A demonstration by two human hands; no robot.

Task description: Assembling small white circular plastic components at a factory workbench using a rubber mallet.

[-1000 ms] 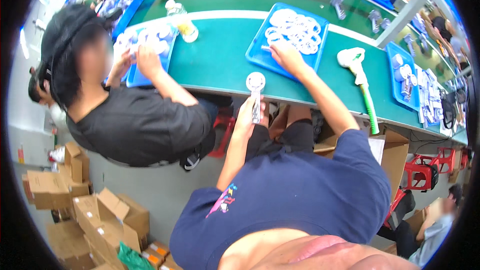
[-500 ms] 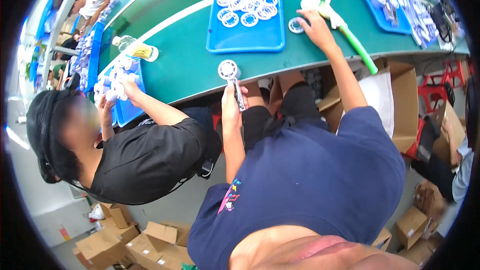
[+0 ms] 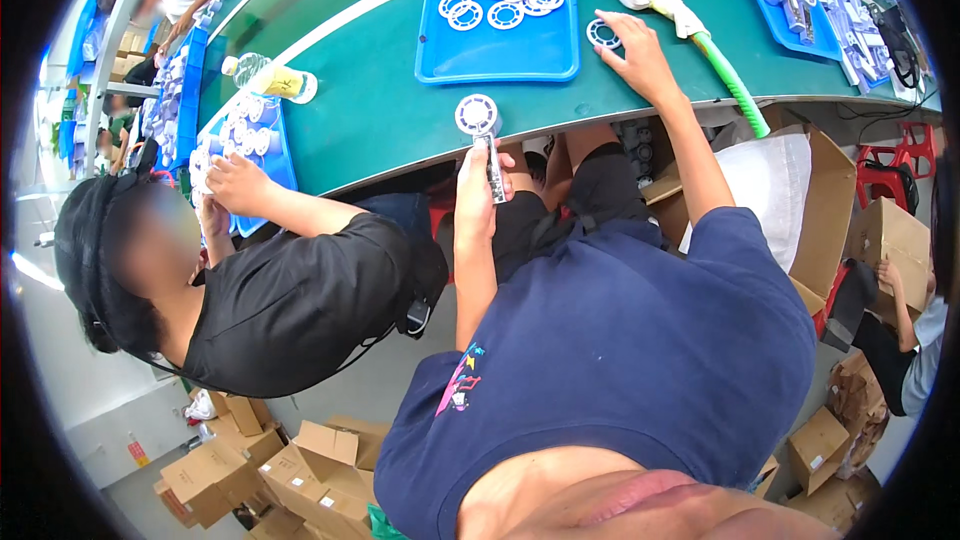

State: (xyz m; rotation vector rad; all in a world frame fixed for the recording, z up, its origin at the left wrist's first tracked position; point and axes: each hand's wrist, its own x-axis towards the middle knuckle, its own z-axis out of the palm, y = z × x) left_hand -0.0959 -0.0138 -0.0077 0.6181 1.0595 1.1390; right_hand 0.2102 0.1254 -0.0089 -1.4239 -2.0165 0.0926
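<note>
My left hand [image 3: 473, 185] is closed around the handle of a small white handheld fan [image 3: 478, 116], its round slotted head upward. The handle's uncovered side shows dark and metallic parts inside. Over the green table, my right hand [image 3: 640, 58] has its fingers spread, with thumb and forefinger on either side of a white slotted ring [image 3: 602, 34]. That ring lies flat on the table; whether the fingertips touch it I cannot tell. Just beyond the left hand, a blue tray [image 3: 500, 62] carries a heap of similar white rings [image 3: 505, 15].
Right of my right hand lies a green-handled tool [image 3: 735, 90] with a white wrapped head. A blue tray of parts [image 3: 790, 10] is farther right. At left, a co-worker [image 3: 300, 290] handles parts beside a bottle [image 3: 270, 78]. An open carton [image 3: 825, 200] stands below the table edge.
My right hand has come over the ring, which now sits between thumb and fingers. The left hand still holds the fan. The co-worker's hands have shifted, and the whole view has moved slightly.
</note>
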